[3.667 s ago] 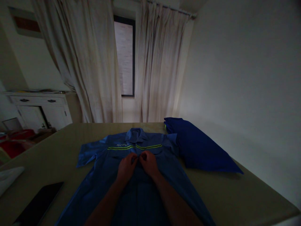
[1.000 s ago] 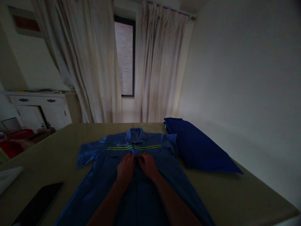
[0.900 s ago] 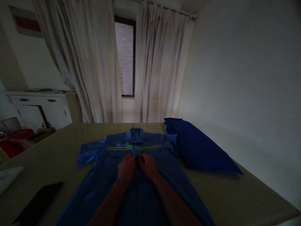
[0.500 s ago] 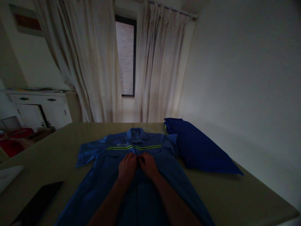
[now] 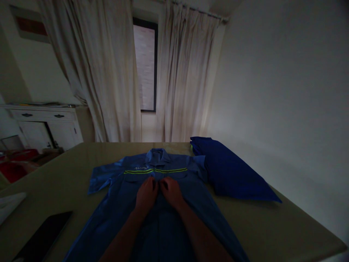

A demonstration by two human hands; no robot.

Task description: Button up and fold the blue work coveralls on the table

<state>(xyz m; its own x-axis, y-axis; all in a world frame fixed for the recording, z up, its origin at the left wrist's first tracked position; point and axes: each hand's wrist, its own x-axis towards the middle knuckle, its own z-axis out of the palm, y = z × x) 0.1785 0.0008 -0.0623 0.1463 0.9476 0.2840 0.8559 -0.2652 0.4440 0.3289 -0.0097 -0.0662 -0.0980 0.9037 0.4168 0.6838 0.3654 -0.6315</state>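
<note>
A blue short-sleeved work shirt (image 5: 120,203) lies face up, collar away from me, with yellow-green stripes across its chest and pale lettering on the left side. Both hands are at the middle of its front, just under the stripes. My left hand (image 5: 147,193) has its fingers curled and pressed together on the front opening. Close beside it, my right hand (image 5: 171,191) pinches at the same opening with thumb and fingers. A small gap separates the two hands. Any button between the fingertips is hidden.
A folded darker blue garment (image 5: 234,174) lies on the right of the table (image 5: 267,229), touching the shirt's sleeve. At the near left are a black flat phone-like object (image 5: 45,234) and a white object (image 5: 11,203). A white cabinet (image 5: 68,125) stands behind to the left.
My left hand has shifted slightly left, widening the gap between the hands a little. My right hand stays almost in place. The shirt lies as before.
</note>
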